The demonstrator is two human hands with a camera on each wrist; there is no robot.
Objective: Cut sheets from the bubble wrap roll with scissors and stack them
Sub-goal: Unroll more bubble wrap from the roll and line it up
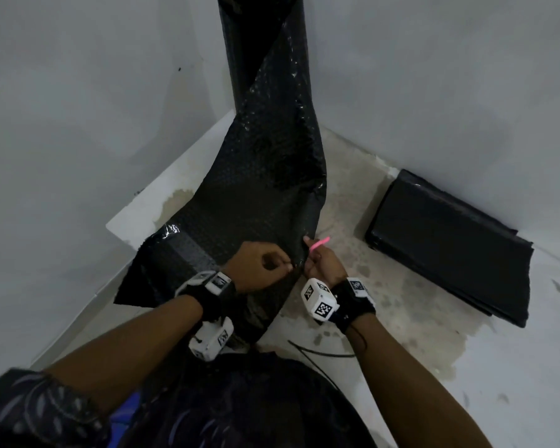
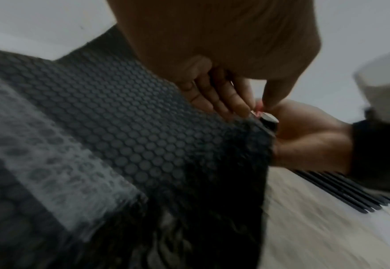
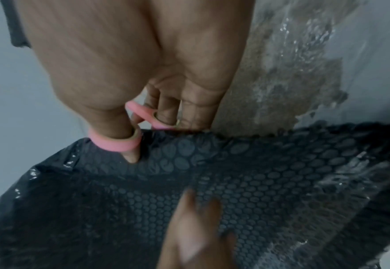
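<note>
Black bubble wrap [image 1: 256, 202] is trailing from the upright roll [image 1: 240, 43] to the floor. Left hand [image 1: 259, 266] is pinching its edge; right hand [image 1: 322, 263] is gripping pink scissors [image 1: 319, 243]. Judged light, limp, slippery: hold taut beside the blades.

Glossy black plastic bubble wrap [image 1: 265, 176], dimpled with rows of bubbles; matt pink plastic scissors [image 3: 129, 134] handles; a rough, stained concrete floor [image 1: 385, 302].
</note>
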